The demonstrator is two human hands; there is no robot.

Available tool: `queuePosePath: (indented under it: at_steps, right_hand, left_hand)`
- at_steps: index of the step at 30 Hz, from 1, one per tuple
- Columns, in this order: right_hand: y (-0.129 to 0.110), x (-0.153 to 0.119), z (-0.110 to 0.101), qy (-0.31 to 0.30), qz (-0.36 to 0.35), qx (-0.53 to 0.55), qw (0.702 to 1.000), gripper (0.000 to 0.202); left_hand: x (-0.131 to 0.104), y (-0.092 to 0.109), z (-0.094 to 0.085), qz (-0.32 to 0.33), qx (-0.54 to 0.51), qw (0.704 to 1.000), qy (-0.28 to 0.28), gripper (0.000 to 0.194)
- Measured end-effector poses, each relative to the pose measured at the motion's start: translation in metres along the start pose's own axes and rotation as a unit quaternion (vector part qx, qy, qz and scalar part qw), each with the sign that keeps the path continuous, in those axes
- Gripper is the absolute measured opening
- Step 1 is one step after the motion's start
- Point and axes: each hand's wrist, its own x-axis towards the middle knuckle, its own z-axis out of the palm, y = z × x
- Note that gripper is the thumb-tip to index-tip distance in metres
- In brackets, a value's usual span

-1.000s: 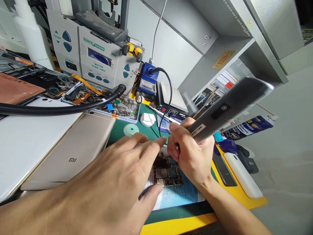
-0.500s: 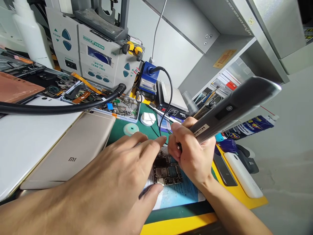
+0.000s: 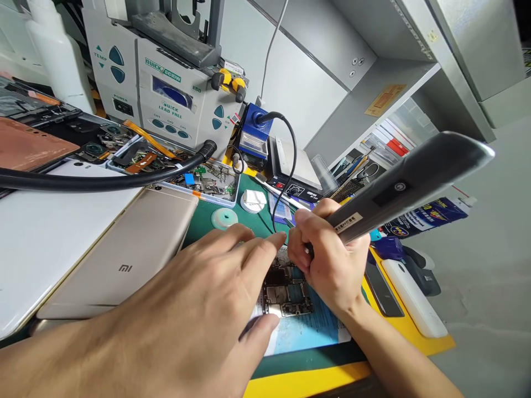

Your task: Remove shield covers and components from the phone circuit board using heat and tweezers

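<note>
A dark circuit board lies on a blue and white sheet on the green mat. My left hand reaches over the board's left side, fingers and thumb spread apart around its edge; whether the fingertips touch it is partly hidden. My right hand is wrapped round a long dark grey handheld tool with a round button and a white label. The tool slants up to the right, and its lower tip is hidden by my fingers above the board's upper right.
A grey hot air station stands at the back left, its black hose crossing over a parts tray. Phones lie left, one gold. A blue unit and a shelf are behind.
The whole view has shifted slightly to the left, so objects sit a little further right. The tool's upper end leans slightly more to the right. Both hands keep nearly the same pose.
</note>
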Motion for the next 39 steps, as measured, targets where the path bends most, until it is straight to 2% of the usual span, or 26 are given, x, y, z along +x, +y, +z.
queuePosePath:
  at_steps: [4, 14, 39]
  right_hand:
    - [-0.0013, -0.0016, -0.0002, 0.002, 0.006, 0.0, 1.0, 0.041]
    - [-0.0027, -0.0003, 0.0013, 0.001, 0.022, 0.015, 1.0, 0.041]
    - [-0.0003, -0.0035, -0.0017, 0.0, 0.019, 0.01, 1.0, 0.041]
  left_hand:
    - [-0.0008, 0.0011, 0.0002, 0.006, 0.008, 1.0, 0.015, 0.033]
    - [0.0042, 0.0013, -0.0042, 0.017, 0.025, 1.0, 0.003, 0.021]
    - [0.0018, 0.0006, -0.0008, 0.034, 0.036, 0.998, 0.03, 0.031]
